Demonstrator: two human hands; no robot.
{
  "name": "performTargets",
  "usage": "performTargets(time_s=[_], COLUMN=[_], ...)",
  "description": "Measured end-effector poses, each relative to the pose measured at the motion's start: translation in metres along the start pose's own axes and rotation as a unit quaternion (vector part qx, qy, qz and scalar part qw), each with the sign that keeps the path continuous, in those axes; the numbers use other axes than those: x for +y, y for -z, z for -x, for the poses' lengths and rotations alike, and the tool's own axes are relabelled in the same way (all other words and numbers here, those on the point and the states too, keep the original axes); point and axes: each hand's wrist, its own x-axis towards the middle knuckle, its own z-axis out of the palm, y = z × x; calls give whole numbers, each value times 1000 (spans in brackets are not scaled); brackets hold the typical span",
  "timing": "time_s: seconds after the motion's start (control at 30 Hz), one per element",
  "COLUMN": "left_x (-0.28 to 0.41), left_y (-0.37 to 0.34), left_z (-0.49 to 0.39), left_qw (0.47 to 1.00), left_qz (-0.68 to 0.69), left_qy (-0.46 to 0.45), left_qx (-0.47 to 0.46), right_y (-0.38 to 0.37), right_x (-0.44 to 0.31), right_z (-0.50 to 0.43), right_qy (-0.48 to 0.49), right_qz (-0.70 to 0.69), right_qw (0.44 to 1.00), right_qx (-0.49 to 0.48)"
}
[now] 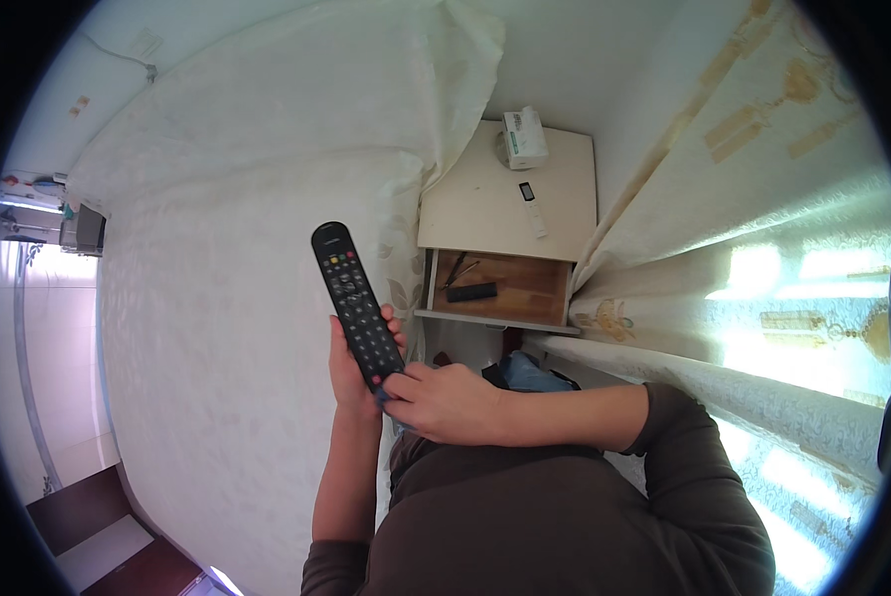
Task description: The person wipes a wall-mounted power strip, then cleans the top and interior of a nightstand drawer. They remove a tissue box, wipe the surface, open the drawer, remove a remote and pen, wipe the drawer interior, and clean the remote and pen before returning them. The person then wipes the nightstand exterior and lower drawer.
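My left hand (352, 372) holds a long black remote control (360, 305) from beneath, its buttons facing up and its rounded end pointing away from me. Fingertips wrap its right edge. At the near end of the remote, my right hand (442, 398) pinches a small bluish piece of cloth (382, 398), mostly hidden by the fingers. The cloth is against or very close to the remote's lower end and looks slightly blurred.
A bed with a pale cover (222, 313) spreads ahead and left. A nightstand (483, 201) bears a tissue pack (525, 141) and a white remote (533, 208). Its pulled-out drawer (535, 287) holds a dark bar-shaped object (471, 292) and pens (457, 272). Curtains (714, 290) hang right.
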Motion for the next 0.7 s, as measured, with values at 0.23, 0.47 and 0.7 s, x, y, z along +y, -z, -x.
performTargets(time_s=[0.23, 0.47, 0.7], left_x=[26, -7, 13], left_y=[-13, -39, -22], left_z=[0, -13, -8], left_qw=[996, 982, 982], left_qz=[-40, -112, -111], left_qy=[-65, -82, -150], left_qx=[-35, 126, 33], right_y=[27, 27, -3], right_x=[54, 44, 3], right_z=[-11, -53, -7], right_qy=[-167, -214, -155], right_qz=[-301, -354, -306], right_qw=[865, 834, 912], right_qx=[365, 366, 226])
